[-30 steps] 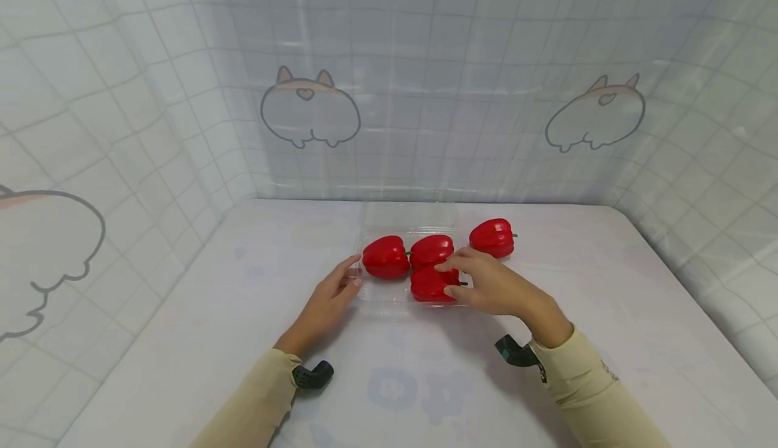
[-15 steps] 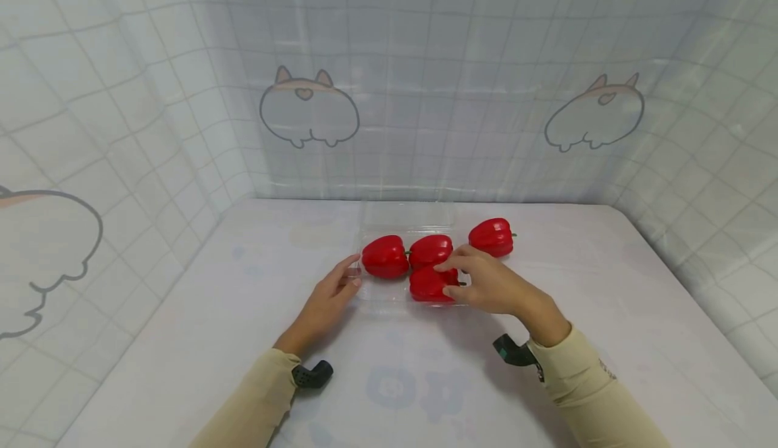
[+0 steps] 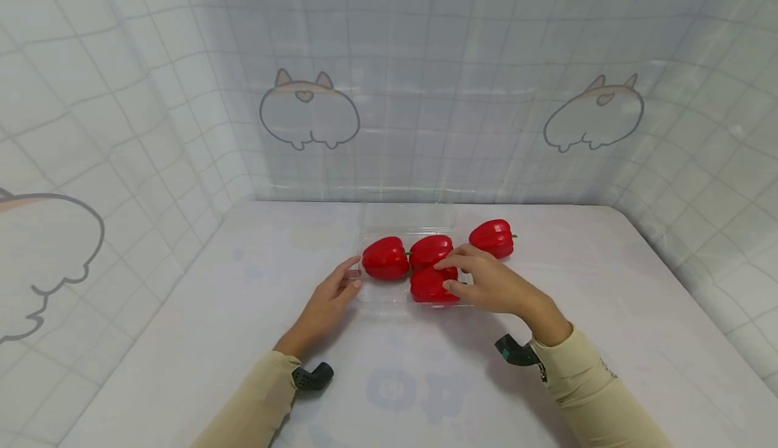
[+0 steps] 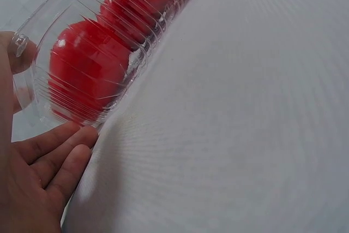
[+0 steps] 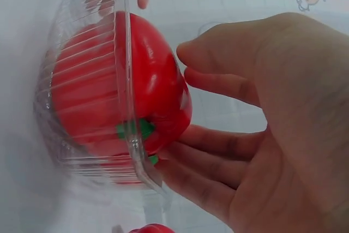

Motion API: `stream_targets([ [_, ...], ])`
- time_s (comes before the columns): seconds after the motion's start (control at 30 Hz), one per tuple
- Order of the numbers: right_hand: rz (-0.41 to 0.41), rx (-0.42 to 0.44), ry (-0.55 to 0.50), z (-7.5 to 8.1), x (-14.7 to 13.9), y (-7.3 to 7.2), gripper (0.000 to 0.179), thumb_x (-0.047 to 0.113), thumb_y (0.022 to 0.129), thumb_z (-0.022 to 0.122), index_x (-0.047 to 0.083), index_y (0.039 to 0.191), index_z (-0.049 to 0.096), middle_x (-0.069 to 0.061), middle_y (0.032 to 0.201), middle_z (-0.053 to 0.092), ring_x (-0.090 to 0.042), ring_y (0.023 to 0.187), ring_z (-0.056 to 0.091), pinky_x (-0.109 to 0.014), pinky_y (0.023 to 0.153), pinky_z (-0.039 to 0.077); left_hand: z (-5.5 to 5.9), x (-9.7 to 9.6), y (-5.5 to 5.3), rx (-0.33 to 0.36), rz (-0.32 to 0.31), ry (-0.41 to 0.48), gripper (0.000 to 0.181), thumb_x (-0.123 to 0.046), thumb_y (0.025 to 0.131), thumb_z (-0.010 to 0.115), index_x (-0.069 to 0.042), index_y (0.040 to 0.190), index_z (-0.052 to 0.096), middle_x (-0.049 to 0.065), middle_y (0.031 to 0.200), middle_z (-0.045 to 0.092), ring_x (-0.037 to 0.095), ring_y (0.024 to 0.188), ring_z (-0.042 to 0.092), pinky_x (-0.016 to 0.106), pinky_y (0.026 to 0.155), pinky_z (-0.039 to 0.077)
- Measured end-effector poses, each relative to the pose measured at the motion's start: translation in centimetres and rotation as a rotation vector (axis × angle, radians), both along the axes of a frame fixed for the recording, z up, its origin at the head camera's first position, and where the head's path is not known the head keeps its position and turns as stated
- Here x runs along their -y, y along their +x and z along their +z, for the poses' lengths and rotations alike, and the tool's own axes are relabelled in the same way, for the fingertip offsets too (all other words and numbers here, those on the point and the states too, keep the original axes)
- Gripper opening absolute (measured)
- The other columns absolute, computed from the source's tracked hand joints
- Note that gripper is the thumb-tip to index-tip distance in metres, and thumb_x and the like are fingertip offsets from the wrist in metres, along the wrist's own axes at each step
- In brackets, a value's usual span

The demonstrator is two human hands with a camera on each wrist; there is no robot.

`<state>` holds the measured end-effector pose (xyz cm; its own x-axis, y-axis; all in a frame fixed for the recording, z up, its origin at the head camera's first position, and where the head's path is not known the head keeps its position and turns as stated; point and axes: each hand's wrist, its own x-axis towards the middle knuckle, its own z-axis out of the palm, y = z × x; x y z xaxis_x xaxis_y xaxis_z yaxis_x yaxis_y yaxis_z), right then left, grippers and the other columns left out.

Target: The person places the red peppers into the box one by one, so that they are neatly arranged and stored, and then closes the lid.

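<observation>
Three red bell peppers lie in a clear hinged plastic box (image 3: 378,295): one on the left (image 3: 385,259), one at the back right (image 3: 431,251), one at the front right (image 3: 427,286). My right hand (image 3: 494,287) is over the front-right pepper. In the right wrist view its thumb tip stands just off that red pepper (image 5: 152,75), with the other fingers at the stem side. My left hand (image 3: 327,303) is at the box's left end. The left wrist view shows its fingers (image 4: 68,165) loosely extended against the base, others at the rim.
Another red bell pepper (image 3: 491,238) lies on the white tabletop (image 3: 231,340), outside the box at the back right. The clear lid (image 3: 408,217) is folded back towards the tiled-pattern sheet (image 3: 450,96) at the rear.
My right thumb has risen slightly along the front-right pepper. My left hand and the peppers keep their places.
</observation>
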<state>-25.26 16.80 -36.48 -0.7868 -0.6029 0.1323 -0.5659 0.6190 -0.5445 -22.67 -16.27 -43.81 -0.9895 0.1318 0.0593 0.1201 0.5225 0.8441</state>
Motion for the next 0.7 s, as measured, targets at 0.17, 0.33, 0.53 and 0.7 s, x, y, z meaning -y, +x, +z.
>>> stream_targets([
  [0.17,-0.007,-0.002,-0.056,-0.1,-0.2,-0.2,0.037,0.02,0.089,0.075,0.015,0.125,0.068,-0.001,0.124,0.059,-0.023,0.111,0.058,-0.039,0.082,0.058,0.1,0.0,0.0,-0.003,0.007,-0.007,0.053,-0.03,0.104,0.054,-0.033,0.154,0.036,0.005,0.14,0.056,0.023,0.123,0.055,0.05,0.105,0.045],
  [0.33,-0.003,-0.016,-0.133,-0.4,-0.7,-0.7,0.035,0.016,0.091,0.073,0.01,0.125,0.067,-0.003,0.12,0.063,-0.023,0.108,0.062,-0.041,0.086,0.058,0.0,0.0,0.0,-0.003,0.012,-0.018,0.053,-0.031,0.104,0.054,-0.035,0.154,0.036,0.003,0.14,0.056,0.022,0.123,0.055,0.048,0.105,0.046],
  [0.53,-0.064,-0.078,-0.193,-0.6,-1.9,-1.6,0.03,0.011,0.091,0.072,0.008,0.121,0.069,-0.007,0.113,0.067,-0.02,0.102,0.064,-0.042,0.087,0.058,0.0,0.1,0.2,0.004,0.016,-0.011,0.053,-0.03,0.104,0.054,-0.035,0.153,0.037,0.003,0.139,0.056,0.023,0.122,0.055,0.049,0.105,0.046],
  [0.7,-0.159,-0.096,-0.24,-0.9,-3.4,-2.4,0.026,0.009,0.092,0.071,0.008,0.118,0.07,-0.006,0.111,0.069,-0.022,0.101,0.064,-0.045,0.085,0.058,-0.1,0.1,0.2,0.005,0.016,-0.01,0.052,-0.031,0.104,0.054,-0.035,0.154,0.036,0.002,0.139,0.056,0.022,0.123,0.055,0.048,0.105,0.045],
])
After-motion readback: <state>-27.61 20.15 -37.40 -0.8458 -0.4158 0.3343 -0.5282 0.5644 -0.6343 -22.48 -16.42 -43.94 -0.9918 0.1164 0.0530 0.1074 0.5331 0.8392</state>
